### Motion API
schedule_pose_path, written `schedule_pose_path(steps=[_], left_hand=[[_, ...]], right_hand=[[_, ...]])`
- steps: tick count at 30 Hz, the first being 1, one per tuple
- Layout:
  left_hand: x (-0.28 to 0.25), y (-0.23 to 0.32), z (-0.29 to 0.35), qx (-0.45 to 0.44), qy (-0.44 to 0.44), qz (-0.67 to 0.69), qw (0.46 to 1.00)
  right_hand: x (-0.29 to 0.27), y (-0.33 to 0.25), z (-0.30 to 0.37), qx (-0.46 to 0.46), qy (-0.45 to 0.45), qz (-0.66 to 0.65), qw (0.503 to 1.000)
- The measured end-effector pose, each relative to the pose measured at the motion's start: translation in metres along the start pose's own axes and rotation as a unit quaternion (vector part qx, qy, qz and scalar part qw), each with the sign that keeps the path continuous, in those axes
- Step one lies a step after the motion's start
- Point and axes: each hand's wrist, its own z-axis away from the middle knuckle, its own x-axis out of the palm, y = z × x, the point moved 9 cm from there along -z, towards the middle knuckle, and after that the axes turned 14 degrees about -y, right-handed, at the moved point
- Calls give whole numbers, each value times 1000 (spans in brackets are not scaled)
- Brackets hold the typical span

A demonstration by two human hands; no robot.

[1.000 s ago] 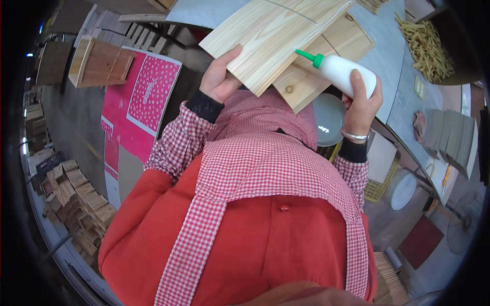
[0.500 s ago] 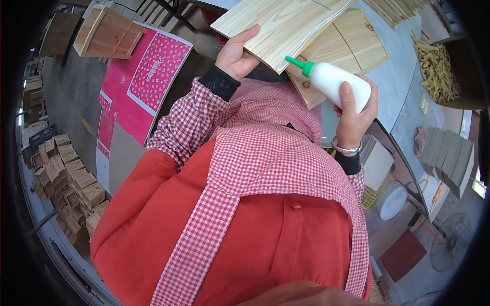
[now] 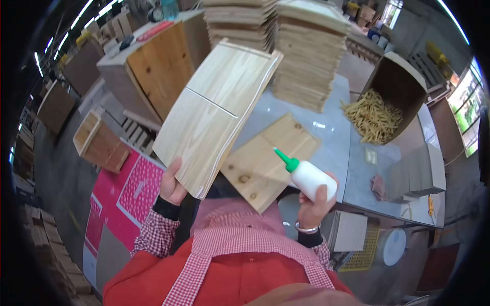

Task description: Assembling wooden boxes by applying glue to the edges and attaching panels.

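A pale wooden board [image 3: 209,109] is tilted up in front of me, with my left hand [image 3: 172,184] closed on its lower left edge. A wet line of glue runs along the board's right edge, and a dark groove crosses its face. My right hand [image 3: 317,201] grips a white glue bottle [image 3: 312,179] with a green nozzle; the tip points up and left, apart from the board. Below and between them, a second wooden board [image 3: 273,160] with knots lies on the grey table [image 3: 332,153], its near corner jutting over the edge.
Tall stacks of boards [image 3: 309,61] stand at the back of the table. To the right, a tipped box [image 3: 408,81] holds many small wooden strips [image 3: 373,115]. Grey panels [image 3: 418,171] stand nearby. A wooden bucket [image 3: 102,143] sits at the left by pink sheeting [image 3: 109,199].
The nozzle has come away from the held board's near corner. My view has tilted up, showing the whole held board and the stacks behind it.
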Motion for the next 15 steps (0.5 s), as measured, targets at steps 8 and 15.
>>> schedule_pose_path(steps=[8, 15], left_hand=[[218, 32, -187, 66, -157, -133, 976], [277, -20, -381, -165, 134, -19, 977]], right_hand=[[-54, 1, -2, -19, 91, -13, 996], [-87, 8, 13, 35, 158, 37, 986]])
